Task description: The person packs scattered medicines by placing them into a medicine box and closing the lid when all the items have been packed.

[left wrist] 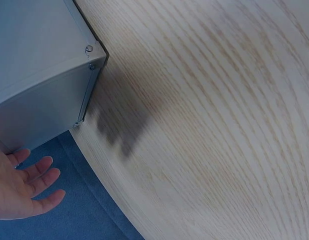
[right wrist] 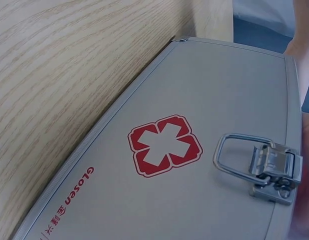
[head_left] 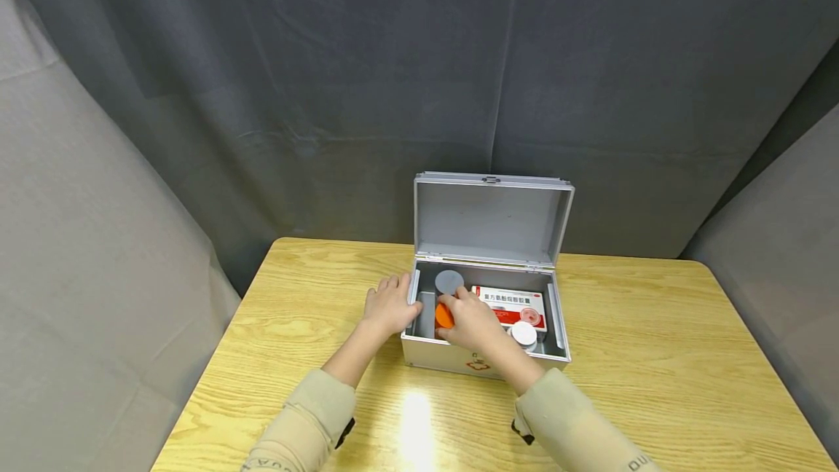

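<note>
A silver first-aid box stands on the table with its lid raised. My left hand rests at the box's left rim, its fingers loosely extended and the thumb near the edge. In the left wrist view the left hand shows spread fingers beside the box's side wall. Inside the box, my right hand pinches a round orange-topped container, whose lower part is hidden. Close to it are a grey-lidded container, a red-and-white medicine box and a white-capped bottle.
The wooden table extends on both sides of the box. Behind it hangs a dark grey curtain. A metal latch sticks out from the box front, beside a red cross emblem.
</note>
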Motion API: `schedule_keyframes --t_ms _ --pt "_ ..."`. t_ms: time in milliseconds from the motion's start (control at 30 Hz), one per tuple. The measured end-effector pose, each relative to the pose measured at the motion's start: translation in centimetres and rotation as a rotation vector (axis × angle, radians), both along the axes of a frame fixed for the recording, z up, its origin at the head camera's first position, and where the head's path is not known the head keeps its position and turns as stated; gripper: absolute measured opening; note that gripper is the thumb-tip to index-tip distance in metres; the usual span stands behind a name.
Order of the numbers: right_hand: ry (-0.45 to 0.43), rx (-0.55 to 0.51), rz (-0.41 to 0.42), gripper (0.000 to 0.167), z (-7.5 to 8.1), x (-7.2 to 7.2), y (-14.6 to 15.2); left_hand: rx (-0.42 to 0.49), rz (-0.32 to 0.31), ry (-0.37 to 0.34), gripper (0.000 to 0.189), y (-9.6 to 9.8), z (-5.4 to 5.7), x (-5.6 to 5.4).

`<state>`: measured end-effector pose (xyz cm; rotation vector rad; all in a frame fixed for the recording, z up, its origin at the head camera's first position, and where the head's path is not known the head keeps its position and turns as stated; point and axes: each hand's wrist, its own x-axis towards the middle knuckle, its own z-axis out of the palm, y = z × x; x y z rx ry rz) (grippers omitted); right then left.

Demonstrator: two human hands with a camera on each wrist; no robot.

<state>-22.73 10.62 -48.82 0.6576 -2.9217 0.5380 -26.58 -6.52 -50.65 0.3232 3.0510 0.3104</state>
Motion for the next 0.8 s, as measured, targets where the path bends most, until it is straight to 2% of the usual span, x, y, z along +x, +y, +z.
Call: schedule_keyframes --t_ms 533,800 --pt "-0.053 -0.044 -0.014 0.055 -0.08 -0.04 -0.04 -0.004 -0.002 -0.004 0.059 0.04 0.13 0.06" --pt "-0.098 -0.077 0.015 0.053 0.44 0.10 0.27 0.006 -0.001 0.007 0.058 0.05 0.08 0.08"
